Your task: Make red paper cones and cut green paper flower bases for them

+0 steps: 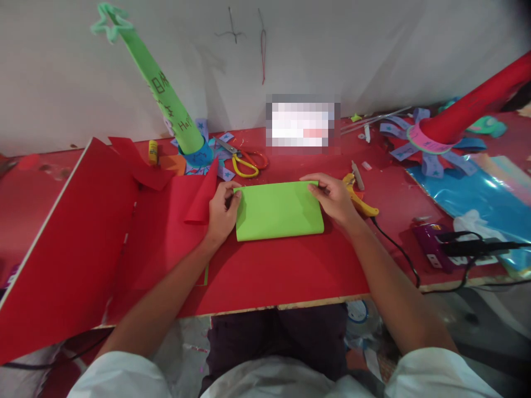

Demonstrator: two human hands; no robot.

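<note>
A folded sheet of bright green paper (279, 213) is held between my two hands above the red table, its rounded fold toward me. My left hand (223, 210) pinches its far left corner between thumb and fingers. At the far right corner, my right hand (332, 198) grips the paper with the thumb on top. Red paper (182, 204), partly curled up, lies beside my left hand. Just past my right hand rests a yellow hot glue gun (362, 199). Scissors (243, 157) with yellow and red handles lie beyond the green paper.
A green paper cone (161, 88) with a star top stands back left; a red cone (477, 105) leans at right. A red board (70, 243) rises at left. A glue stick (153, 152), a purple power strip (440, 246) with cables and blue film (448, 188) share the table.
</note>
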